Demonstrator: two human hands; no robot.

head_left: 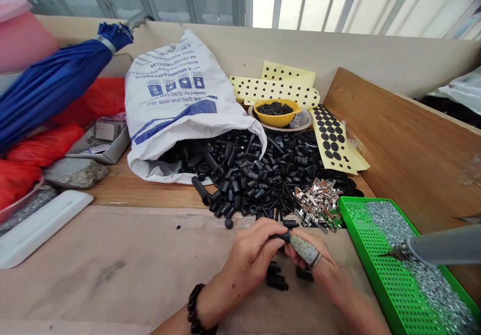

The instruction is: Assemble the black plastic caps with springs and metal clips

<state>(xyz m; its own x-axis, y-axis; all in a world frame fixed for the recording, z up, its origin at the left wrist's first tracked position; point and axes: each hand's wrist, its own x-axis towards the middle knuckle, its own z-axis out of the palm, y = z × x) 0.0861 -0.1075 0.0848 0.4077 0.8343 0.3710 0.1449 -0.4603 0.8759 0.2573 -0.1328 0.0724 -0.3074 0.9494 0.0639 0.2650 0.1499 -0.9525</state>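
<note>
My left hand (pixel 251 257) and my right hand (pixel 317 265) meet low in the middle of the view, both pinched on one small black plastic part (pixel 282 236). A grey fabric cot covers my right index finger. A few loose black parts (pixel 276 279) lie on the table just under my hands. A beaded bracelet (pixel 195 307) circles my left wrist. Beyond my hands, a heap of black plastic parts (pixel 248 172) spills from a white printed sack (pixel 176 104), with a small pile of shiny metal clips (pixel 318 206) at its right.
A green perforated tray (pixel 366 247) of small silver screws sits at right, with a grey powered screwdriver (pixel 436 247) over it. A yellow bowl (pixel 277 112), yellow sheets of black dots (pixel 332 139), a blue umbrella (pixel 56 82), red bags and a white case (pixel 37 225) stand around.
</note>
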